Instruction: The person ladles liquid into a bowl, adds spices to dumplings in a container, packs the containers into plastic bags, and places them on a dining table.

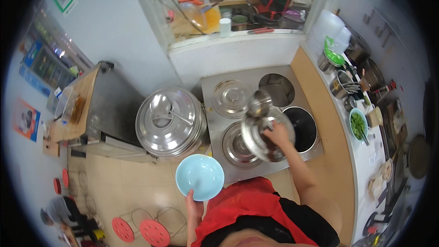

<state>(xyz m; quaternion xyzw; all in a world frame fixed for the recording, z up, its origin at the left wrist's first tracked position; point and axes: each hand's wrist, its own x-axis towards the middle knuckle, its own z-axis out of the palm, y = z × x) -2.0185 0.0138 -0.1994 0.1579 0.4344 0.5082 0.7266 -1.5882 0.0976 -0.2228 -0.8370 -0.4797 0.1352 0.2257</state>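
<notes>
My left hand [194, 206] holds a light-blue bowl [200, 175] by its near rim, out in front of my red apron. The bowl's inside looks bare. To the right, my right hand [278, 133] grips a round metal lid [253, 140], blurred, near its middle. A metal ladle or cup [259, 104] lies at or over the lid's far edge; whether my fingers also hold its handle, I cannot tell. Partly beside and beneath the lid is an uncovered pot [301, 130] with a dark inside, set into the steel stove top [214, 137].
Two lidded wells [234, 97] and an uncovered well [276, 89] share the stove. On its left stands a large lidded steel pot [171, 106] with a ladle [160, 105] on top. A counter at right bears a bowl of chopped greens [358, 127]. Red stools [154, 232] stand lower left.
</notes>
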